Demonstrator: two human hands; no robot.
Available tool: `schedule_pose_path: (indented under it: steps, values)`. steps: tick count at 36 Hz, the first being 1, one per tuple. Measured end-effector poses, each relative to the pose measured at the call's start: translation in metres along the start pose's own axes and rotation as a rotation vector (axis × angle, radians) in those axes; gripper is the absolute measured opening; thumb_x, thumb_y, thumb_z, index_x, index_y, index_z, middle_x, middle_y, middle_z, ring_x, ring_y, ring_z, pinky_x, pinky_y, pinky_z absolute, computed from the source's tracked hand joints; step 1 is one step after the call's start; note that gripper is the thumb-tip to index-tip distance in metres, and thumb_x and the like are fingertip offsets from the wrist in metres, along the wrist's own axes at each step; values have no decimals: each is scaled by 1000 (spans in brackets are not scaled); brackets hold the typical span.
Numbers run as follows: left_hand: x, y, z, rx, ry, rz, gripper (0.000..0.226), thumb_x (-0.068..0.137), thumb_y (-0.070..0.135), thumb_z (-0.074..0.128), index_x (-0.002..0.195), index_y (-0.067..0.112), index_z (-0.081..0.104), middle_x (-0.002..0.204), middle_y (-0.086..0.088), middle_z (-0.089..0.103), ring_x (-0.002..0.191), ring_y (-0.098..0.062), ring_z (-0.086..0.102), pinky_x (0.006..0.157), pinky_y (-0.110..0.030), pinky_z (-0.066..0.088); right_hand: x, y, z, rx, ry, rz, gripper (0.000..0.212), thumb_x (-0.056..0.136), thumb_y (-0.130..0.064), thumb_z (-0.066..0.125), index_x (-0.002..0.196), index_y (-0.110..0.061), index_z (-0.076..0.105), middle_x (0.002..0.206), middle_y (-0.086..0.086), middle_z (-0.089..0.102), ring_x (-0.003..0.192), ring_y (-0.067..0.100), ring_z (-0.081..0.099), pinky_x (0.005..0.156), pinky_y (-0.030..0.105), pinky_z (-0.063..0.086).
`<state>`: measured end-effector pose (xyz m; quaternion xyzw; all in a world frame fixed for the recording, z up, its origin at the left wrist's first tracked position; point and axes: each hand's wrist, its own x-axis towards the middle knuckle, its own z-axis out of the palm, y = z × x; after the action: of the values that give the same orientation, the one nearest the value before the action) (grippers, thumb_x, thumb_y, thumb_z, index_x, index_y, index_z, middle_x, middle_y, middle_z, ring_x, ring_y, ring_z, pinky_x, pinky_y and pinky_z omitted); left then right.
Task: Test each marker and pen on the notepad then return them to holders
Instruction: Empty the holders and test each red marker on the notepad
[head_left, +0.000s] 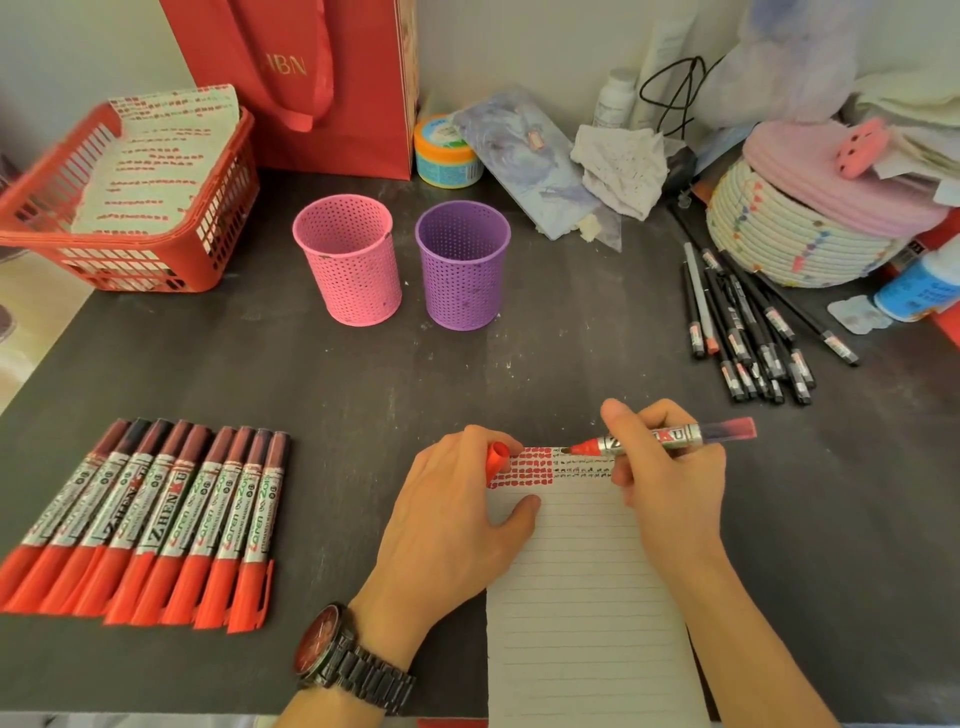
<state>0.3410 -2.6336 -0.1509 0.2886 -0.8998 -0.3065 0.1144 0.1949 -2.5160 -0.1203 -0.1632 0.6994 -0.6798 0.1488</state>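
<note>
Right hand grips uncapped marker on notepad; left hand holds cap; both holders empty, most testing remains.

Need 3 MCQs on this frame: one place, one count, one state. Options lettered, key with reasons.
1. Where does the row of capped red markers lie?
A. left of the lined notepad
B. inside the red plastic basket
C. behind the cups

2. How many perforated pen cups stand on the dark table?
A. one
B. two
C. three

3. The red marker in the right hand is:
A. capped
B. uncapped, tip at the paper
C. lying loose

Key: 1 A, they lie on the table left of the pad. 2 B, pink cup and purple cup. 3 B, left hand holds the red cap.
</note>
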Motion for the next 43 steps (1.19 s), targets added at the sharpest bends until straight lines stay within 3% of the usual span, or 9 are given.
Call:
schedule_pose_path:
  steps: [7,11,14,19,23,25,29,32,43]
  values:
    - [-2,4,-6,-9,-22,15,42,83,66,58,117,54,36,118,35,43,110,6,43,86,-7,32,-3,-17,-6,77,-54,20,31,87,-46,73,72,-21,63,52,3,56,41,10,45,41,19,37]
    - [-6,6,-11,-72,34,63,33,86,66,45,117,53,40,119,36,44,114,10,46,86,-5,37,-9,-34,-11,276,-111,139,32,82,-47,75,82,-15,71,65,10,63,46,16,50,43,24,41]
    - [-10,5,-13,-191,80,37,23,90,67,34,103,50,43,108,30,49,103,3,52,75,-11,42,-17,-41,-21,456,-206,293,37,83,-43,62,94,-11,79,85,17,72,53,19,58,48,26,49]
    - [-18,9,-22,-295,87,30,46,86,83,14,96,50,45,97,23,58,91,-2,59,69,-14,42,-37,-48,-34,472,-286,351,46,78,-36,55,104,-3,75,96,27,72,53,24,56,46,29,49]
    - [-29,14,-37,-258,58,64,43,87,83,20,114,59,43,111,34,58,104,6,58,81,-10,46,-49,-52,-37,431,-192,331,39,72,-32,57,94,0,61,80,30,71,42,23,52,38,27,44]
    - [-36,16,-47,-266,63,86,45,87,82,27,123,59,41,112,34,60,102,4,59,81,-7,43,-55,-53,-37,415,-168,318,36,71,-32,61,87,1,63,74,30,69,39,22,51,36,26,42]
    - [-47,21,-64,-357,70,95,30,87,67,48,114,54,43,104,32,65,95,1,65,75,-8,44,-66,-53,-35,382,-172,289,28,69,-36,67,71,-10,75,69,28,68,40,20,51,36,24,41]
    - [-52,25,-73,-363,76,109,25,85,59,55,109,56,49,108,35,63,102,8,61,77,-2,41,-72,-53,-32,379,-175,266,30,66,-40,69,71,-11,75,67,27,68,40,20,51,36,24,41]
    - [-57,35,-78,-279,27,202,28,86,58,58,113,50,60,110,33,63,101,0,62,80,-12,48,-87,-61,-26,256,-320,219,37,71,-45,69,89,-14,78,75,23,72,49,19,58,45,23,47]
